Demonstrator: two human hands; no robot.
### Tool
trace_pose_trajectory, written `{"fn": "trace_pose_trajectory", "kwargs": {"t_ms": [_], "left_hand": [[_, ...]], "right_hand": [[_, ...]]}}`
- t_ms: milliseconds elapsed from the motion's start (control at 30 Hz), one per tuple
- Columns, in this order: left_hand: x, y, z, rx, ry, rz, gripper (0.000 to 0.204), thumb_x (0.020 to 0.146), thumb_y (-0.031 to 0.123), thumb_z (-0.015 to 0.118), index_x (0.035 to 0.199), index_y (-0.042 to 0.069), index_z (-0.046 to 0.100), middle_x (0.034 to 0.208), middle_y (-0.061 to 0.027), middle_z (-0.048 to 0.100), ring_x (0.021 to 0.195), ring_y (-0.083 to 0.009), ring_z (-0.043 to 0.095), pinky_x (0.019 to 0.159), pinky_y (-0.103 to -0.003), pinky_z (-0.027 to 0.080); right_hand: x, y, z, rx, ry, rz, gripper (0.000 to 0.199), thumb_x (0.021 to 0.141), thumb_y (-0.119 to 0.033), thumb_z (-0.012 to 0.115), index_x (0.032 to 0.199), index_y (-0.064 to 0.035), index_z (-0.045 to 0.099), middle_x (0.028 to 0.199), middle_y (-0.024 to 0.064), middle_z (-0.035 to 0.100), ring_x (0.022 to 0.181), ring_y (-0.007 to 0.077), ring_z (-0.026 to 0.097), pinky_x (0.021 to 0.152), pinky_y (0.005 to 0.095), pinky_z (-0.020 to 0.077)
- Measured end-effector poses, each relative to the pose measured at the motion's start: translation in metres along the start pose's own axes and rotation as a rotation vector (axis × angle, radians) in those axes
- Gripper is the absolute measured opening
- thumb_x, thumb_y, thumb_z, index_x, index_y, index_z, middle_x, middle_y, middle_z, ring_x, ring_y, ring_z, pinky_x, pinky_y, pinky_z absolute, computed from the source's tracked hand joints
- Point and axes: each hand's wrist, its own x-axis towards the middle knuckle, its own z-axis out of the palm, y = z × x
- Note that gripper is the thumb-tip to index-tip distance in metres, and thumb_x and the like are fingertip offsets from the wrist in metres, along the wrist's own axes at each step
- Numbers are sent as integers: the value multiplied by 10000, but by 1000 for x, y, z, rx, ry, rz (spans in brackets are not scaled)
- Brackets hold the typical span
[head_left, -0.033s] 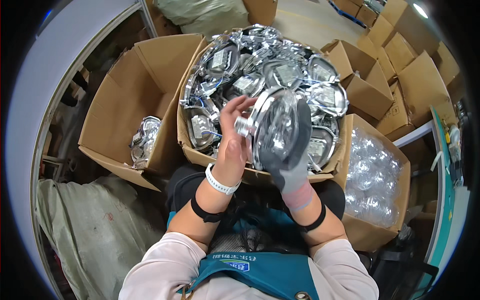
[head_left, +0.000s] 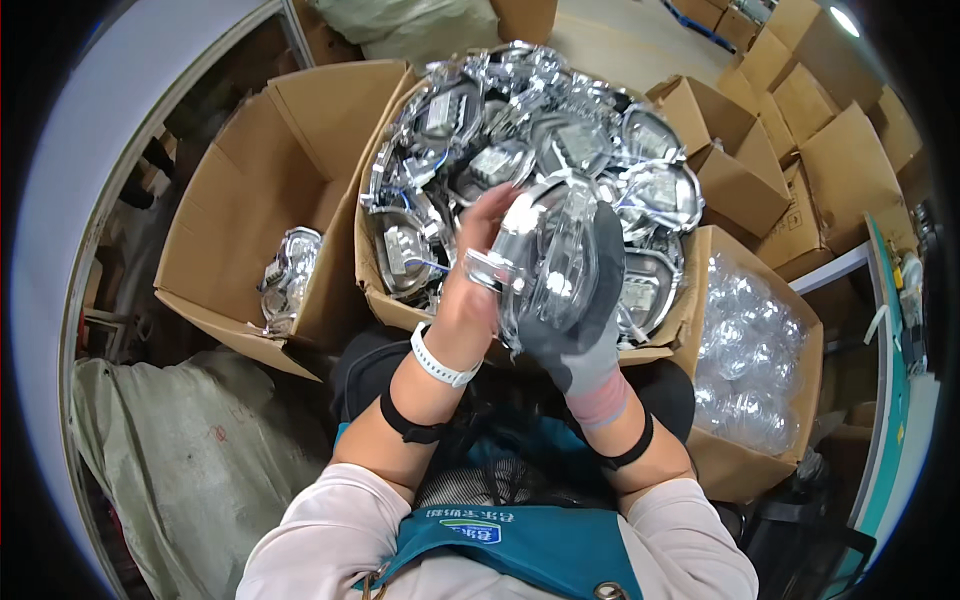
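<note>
In front of my chest I hold up a shiny silver lamp housing [head_left: 515, 245] with a clear, domed plastic cover [head_left: 570, 260], tilted on edge. My right hand [head_left: 600, 300], in a grey and black glove, is closed round the cover's right side and bottom. Bare, with a white watch strap at the wrist, my left hand [head_left: 470, 290] is against the housing's left side; its fingers reach behind it and are partly hidden. Beneath them stands a large cardboard box [head_left: 372, 300] heaped with similar silver lamp housings [head_left: 440, 115] bearing white labels and blue wires.
Left of it, a tall open carton [head_left: 230, 190] holds a few lamp pieces [head_left: 295, 270]. At the right, another carton [head_left: 740, 475] contains clear plastic covers [head_left: 745, 350]. Cardboard boxes [head_left: 840, 160] are piled at the far right. A pale woven sack [head_left: 190, 450] lies at lower left.
The lamp has turned slightly in my hands, showing more of its silver side and the cover more edge-on. My left fingers have shifted a little further behind it.
</note>
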Motion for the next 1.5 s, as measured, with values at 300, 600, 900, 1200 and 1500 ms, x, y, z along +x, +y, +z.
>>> {"fn": "trace_pose_trajectory", "kwargs": {"t_ms": [300, 600, 900, 1200, 1500], "left_hand": [[3, -10, 9, -381, -40, -178, 1245, 640, 712, 754, 1509, 23, 188, 1475, -155, 338, 1335, -269, 400, 1092, -395, 311], [-3, -7, 20, -105, -125, 28, 1222, 573, 676, 770, 1466, -32, 331, 1533, -273, 238, 1405, -344, 312, 1131, -413, 229], [-7, 3, 26, 20, -159, 16, 1195, 567, 570, 834, 1490, 9, 322, 1558, -273, 198, 1456, -365, 217, 1149, -425, 188], [-20, -19, 53, -139, -390, -252, 1166, 667, 580, 809, 1494, -29, 256, 1559, -245, 209, 1457, -324, 219, 1162, -395, 187], [-27, 29, 66, 678, -395, 118, 403, 752, 241, 773, 1001, -38, 623, 1160, -218, 639, 973, -374, 637, 832, -405, 507]], "right_hand": [[-4, 13, -33, -73, -156, -21, 1000, 657, -432, 786, 1435, 8, 337, 1436, 240, 378, 1356, 450, 333, 1107, 529, 288], [4, 5, -63, 349, -121, 211, 1242, 515, -558, 894, 1452, 20, 318, 1453, 157, 408, 1310, 291, 451, 1108, 416, 344], [-7, 17, -61, 500, -113, 83, 1178, 531, -601, 864, 1457, -46, 391, 1521, 235, 298, 1416, 395, 288, 1134, 488, 253], [-1, 6, -84, 228, 62, 147, 328, 929, -248, 539, 1017, 41, 666, 1131, 190, 621, 1073, 279, 584, 959, 386, 431], [-3, 5, -96, 318, 135, 302, 138, 813, -78, 611, 773, 41, 555, 718, 67, 517, 649, 176, 454, 608, 307, 374]]}}
